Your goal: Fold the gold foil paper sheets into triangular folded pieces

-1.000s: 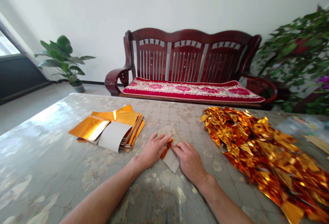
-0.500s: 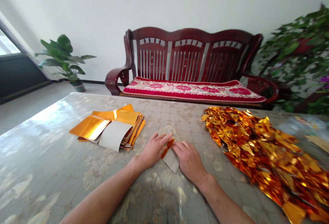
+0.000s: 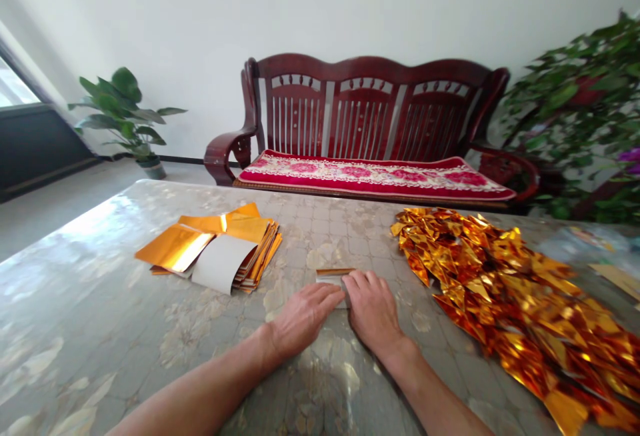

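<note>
A small sheet of gold foil paper (image 3: pixel 329 279) lies on the table in front of me, pale side up, with a folded strip along its far edge. My left hand (image 3: pixel 307 313) reaches in from the left, fingers pressed together on the sheet's near part. From the right, my right hand (image 3: pixel 373 303) grips the sheet's right side with bent fingers. The fingertips of both hands nearly meet and hide much of the paper. To the left is a loose stack of gold foil sheets (image 3: pixel 235 229), one showing its grey-white back. A large heap of folded gold foil pieces (image 3: pixel 480 276) spreads on the right.
The table (image 3: pixel 210 343) has a glossy patterned cover. At its right edge lie a clear plastic bag (image 3: pixel 585 243) and a piece of cardboard (image 3: pixel 617 281). Behind stands a dark red wooden bench (image 3: pixel 370 123), with potted plants (image 3: pixel 127 113) on either side.
The sheet has turned from a slant, and its folded edge now lies crosswise at the far side. My left hand has drawn nearer to me; my right hand has shifted slightly.
</note>
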